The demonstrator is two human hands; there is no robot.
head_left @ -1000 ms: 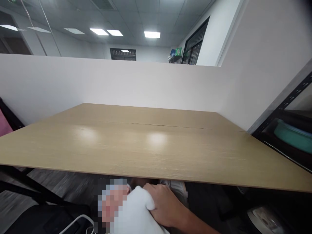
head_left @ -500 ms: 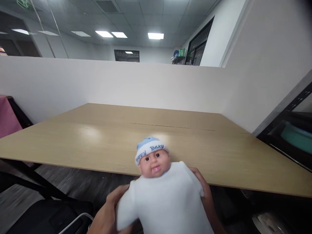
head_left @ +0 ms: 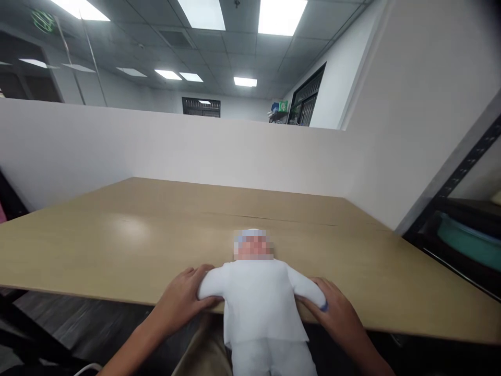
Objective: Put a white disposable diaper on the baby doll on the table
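Doll: the white cloth doll (head_left: 264,308) is hanging face-up-table side, upper body showing over the near edge of the tabletop (head_left: 117,261), legs dropping below it; can't tell if its back is touching the wood.
L hand: L hand (head_left: 190,290) is curling part-closed round one doll arm (head_left: 213,282), digits above & below.
R hand: R hand (head_left: 331,303) is gripping the other doll arm (head_left: 303,287) likewise, approx. same height.
Handling: both hands are spreading the arms wide, so even pull L/R should be best; pinching the limbs too hard would prob. squash them, & lower body is looking unsupported, so a smooth, level hold makes sense.
Cloth: body is looking soft, plump, matte, w/ loose hem at waist; a blue patch (head_left: 324,307) is showing at one arm's end.
Head: doll head (head_left: 253,246) is sitting upright-ish, pixelated, so no detail.
Table: top is showing pale wood grain, semi-gloss, reflecting light.
Behind: smooth white partition (head_left: 219,151) is standing past the far edge.
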